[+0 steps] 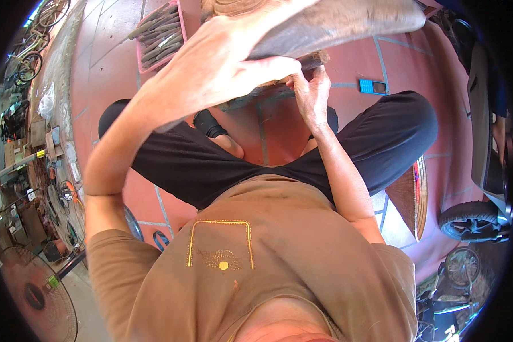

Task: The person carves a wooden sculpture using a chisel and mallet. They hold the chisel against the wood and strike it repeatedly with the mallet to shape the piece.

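Observation:
My left hand (228, 60) is closed on a broad, grey-brown, blade-like piece (347, 25), with the thumb stretched along its near side. The piece reaches to the upper right, and its kind is not clear. Just below it my right hand (312, 94) pinches a short dark brown stick-like piece (314, 59). My left thumb tip comes close to the right fingertips. Beyond the left hand a brown wooden block (231, 7) shows in part; the hand hides much of it.
A pink basket (183, 25) with several dark sticks (159, 37) stands at the far left. A blue phone (373, 86) lies on the red tiled floor (347, 100) to the right. A fan (37, 296) stands at lower left, a vehicle wheel (470, 221) at right. My crossed legs flank the work.

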`<action>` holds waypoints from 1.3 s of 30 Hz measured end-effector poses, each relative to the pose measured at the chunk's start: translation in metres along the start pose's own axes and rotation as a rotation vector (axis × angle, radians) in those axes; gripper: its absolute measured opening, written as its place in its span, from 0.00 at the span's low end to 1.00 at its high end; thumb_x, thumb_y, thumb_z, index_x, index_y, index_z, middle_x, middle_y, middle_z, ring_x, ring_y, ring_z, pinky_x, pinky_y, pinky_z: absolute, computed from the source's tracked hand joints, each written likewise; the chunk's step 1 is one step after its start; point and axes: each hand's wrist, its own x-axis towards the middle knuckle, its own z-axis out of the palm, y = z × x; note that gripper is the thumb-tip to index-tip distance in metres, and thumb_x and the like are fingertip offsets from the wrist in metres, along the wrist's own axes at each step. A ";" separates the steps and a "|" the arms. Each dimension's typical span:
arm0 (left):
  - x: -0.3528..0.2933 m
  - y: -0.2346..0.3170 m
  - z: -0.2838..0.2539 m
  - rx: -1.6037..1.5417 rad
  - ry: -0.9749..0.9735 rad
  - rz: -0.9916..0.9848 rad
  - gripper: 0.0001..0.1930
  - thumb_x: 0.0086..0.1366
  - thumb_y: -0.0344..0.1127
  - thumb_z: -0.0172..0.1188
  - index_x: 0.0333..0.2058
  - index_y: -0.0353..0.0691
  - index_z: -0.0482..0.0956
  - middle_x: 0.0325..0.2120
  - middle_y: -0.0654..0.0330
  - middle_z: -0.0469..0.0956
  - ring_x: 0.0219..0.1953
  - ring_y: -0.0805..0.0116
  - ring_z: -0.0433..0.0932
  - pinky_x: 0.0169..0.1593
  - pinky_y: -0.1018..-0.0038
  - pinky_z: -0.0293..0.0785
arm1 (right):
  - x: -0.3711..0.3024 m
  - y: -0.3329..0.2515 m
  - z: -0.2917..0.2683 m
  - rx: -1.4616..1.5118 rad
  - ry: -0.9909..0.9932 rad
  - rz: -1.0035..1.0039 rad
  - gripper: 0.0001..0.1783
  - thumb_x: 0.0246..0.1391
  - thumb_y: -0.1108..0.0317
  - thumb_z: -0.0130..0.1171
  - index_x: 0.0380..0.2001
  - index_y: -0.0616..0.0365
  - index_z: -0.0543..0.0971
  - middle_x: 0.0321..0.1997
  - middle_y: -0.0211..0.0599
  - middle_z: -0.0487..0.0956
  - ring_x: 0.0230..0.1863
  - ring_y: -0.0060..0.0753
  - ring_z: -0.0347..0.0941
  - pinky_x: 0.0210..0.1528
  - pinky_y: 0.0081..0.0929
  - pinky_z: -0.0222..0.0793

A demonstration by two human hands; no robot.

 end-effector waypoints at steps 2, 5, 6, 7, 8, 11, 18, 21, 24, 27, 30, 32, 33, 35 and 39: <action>0.009 -0.001 -0.003 0.133 -0.284 -0.151 0.35 0.65 0.38 0.62 0.70 0.45 0.64 0.52 0.41 0.79 0.50 0.41 0.79 0.54 0.59 0.76 | 0.002 0.007 0.000 -0.030 0.010 -0.028 0.12 0.62 0.70 0.64 0.44 0.66 0.77 0.28 0.34 0.81 0.26 0.19 0.75 0.30 0.22 0.72; 0.013 -0.027 -0.002 0.322 -0.401 -0.039 0.35 0.66 0.41 0.62 0.71 0.48 0.62 0.55 0.45 0.79 0.55 0.47 0.80 0.58 0.58 0.74 | 0.003 0.017 0.005 0.037 -0.001 -0.065 0.11 0.63 0.71 0.63 0.43 0.66 0.76 0.26 0.33 0.80 0.25 0.19 0.74 0.29 0.21 0.71; 0.016 -0.031 -0.004 0.305 -0.392 -0.007 0.35 0.66 0.41 0.61 0.71 0.49 0.62 0.55 0.45 0.78 0.55 0.47 0.79 0.59 0.58 0.74 | 0.004 0.016 0.004 0.001 -0.015 -0.033 0.11 0.63 0.70 0.64 0.43 0.66 0.76 0.27 0.33 0.80 0.25 0.19 0.74 0.28 0.21 0.71; 0.020 -0.028 -0.003 0.285 -0.389 0.030 0.35 0.66 0.41 0.61 0.71 0.49 0.62 0.56 0.45 0.78 0.56 0.47 0.79 0.59 0.58 0.74 | 0.003 0.014 0.002 -0.038 -0.022 0.002 0.11 0.63 0.70 0.64 0.43 0.66 0.77 0.28 0.34 0.81 0.25 0.19 0.74 0.28 0.21 0.71; 0.025 -0.024 -0.008 0.259 -0.390 0.022 0.35 0.66 0.40 0.61 0.71 0.48 0.63 0.58 0.45 0.76 0.58 0.47 0.78 0.61 0.60 0.73 | 0.003 0.010 0.001 -0.010 -0.013 0.006 0.12 0.62 0.70 0.65 0.43 0.66 0.77 0.30 0.34 0.82 0.26 0.19 0.75 0.30 0.22 0.72; 0.044 0.007 -0.022 0.223 -0.349 0.038 0.38 0.67 0.41 0.63 0.72 0.41 0.57 0.55 0.43 0.79 0.53 0.52 0.81 0.58 0.63 0.75 | 0.003 0.003 0.000 0.062 0.007 0.022 0.13 0.60 0.69 0.66 0.44 0.64 0.78 0.34 0.34 0.84 0.27 0.19 0.76 0.33 0.24 0.74; 0.020 -0.034 0.004 0.256 -0.325 -0.100 0.36 0.65 0.41 0.62 0.71 0.48 0.62 0.56 0.45 0.79 0.55 0.52 0.80 0.60 0.63 0.74 | 0.001 0.004 0.003 0.074 -0.019 0.016 0.12 0.62 0.69 0.66 0.43 0.65 0.77 0.32 0.33 0.82 0.26 0.18 0.74 0.30 0.22 0.72; 0.022 -0.033 -0.004 0.284 -0.387 -0.206 0.38 0.66 0.45 0.63 0.73 0.51 0.61 0.54 0.49 0.81 0.55 0.59 0.81 0.61 0.64 0.73 | 0.006 0.011 0.001 0.219 0.001 0.115 0.13 0.63 0.67 0.64 0.43 0.65 0.77 0.34 0.36 0.83 0.26 0.20 0.76 0.29 0.22 0.71; 0.015 -0.036 -0.009 0.107 -0.251 -0.237 0.39 0.65 0.50 0.63 0.71 0.47 0.62 0.61 0.45 0.75 0.61 0.51 0.76 0.65 0.61 0.69 | 0.018 0.029 -0.007 0.413 0.017 0.270 0.14 0.64 0.63 0.62 0.44 0.64 0.78 0.37 0.37 0.86 0.24 0.23 0.78 0.28 0.19 0.71; 0.023 -0.023 -0.028 0.047 -0.313 -0.338 0.41 0.68 0.41 0.64 0.73 0.36 0.55 0.64 0.43 0.72 0.65 0.56 0.72 0.67 0.67 0.64 | 0.023 0.029 -0.017 0.360 -0.209 0.467 0.13 0.60 0.66 0.64 0.43 0.63 0.78 0.32 0.36 0.84 0.21 0.23 0.76 0.23 0.22 0.69; -0.002 -0.069 -0.015 0.160 -0.133 -0.245 0.39 0.66 0.51 0.62 0.72 0.47 0.62 0.62 0.47 0.74 0.62 0.52 0.75 0.66 0.62 0.68 | 0.012 0.014 -0.005 0.332 -0.116 0.351 0.13 0.58 0.66 0.66 0.42 0.62 0.78 0.32 0.36 0.85 0.19 0.21 0.73 0.22 0.21 0.67; -0.006 -0.071 -0.017 0.158 -0.111 -0.279 0.38 0.66 0.48 0.63 0.72 0.50 0.62 0.59 0.53 0.77 0.52 0.65 0.77 0.56 0.69 0.72 | 0.015 0.008 -0.008 0.349 -0.046 0.285 0.13 0.58 0.67 0.65 0.43 0.62 0.78 0.33 0.37 0.85 0.20 0.19 0.71 0.24 0.20 0.67; -0.008 -0.071 -0.018 0.156 -0.101 -0.296 0.38 0.66 0.47 0.64 0.73 0.51 0.62 0.57 0.56 0.78 0.47 0.72 0.77 0.51 0.73 0.75 | 0.018 0.006 -0.009 0.402 0.003 0.280 0.12 0.60 0.68 0.64 0.43 0.62 0.77 0.34 0.36 0.85 0.20 0.19 0.71 0.25 0.20 0.66; -0.011 -0.071 -0.016 0.121 -0.079 -0.357 0.38 0.66 0.47 0.65 0.73 0.51 0.63 0.54 0.58 0.79 0.41 0.73 0.75 0.45 0.75 0.74 | 0.020 0.007 -0.013 0.429 0.060 0.234 0.11 0.62 0.68 0.63 0.44 0.61 0.77 0.34 0.36 0.85 0.20 0.19 0.70 0.26 0.20 0.66; -0.015 -0.091 -0.009 -0.001 -0.048 -0.401 0.38 0.66 0.46 0.66 0.73 0.52 0.63 0.48 0.60 0.81 0.34 0.76 0.73 0.38 0.77 0.73 | 0.019 0.007 -0.013 0.361 0.068 0.187 0.12 0.62 0.67 0.63 0.45 0.61 0.76 0.37 0.39 0.86 0.22 0.21 0.72 0.29 0.21 0.66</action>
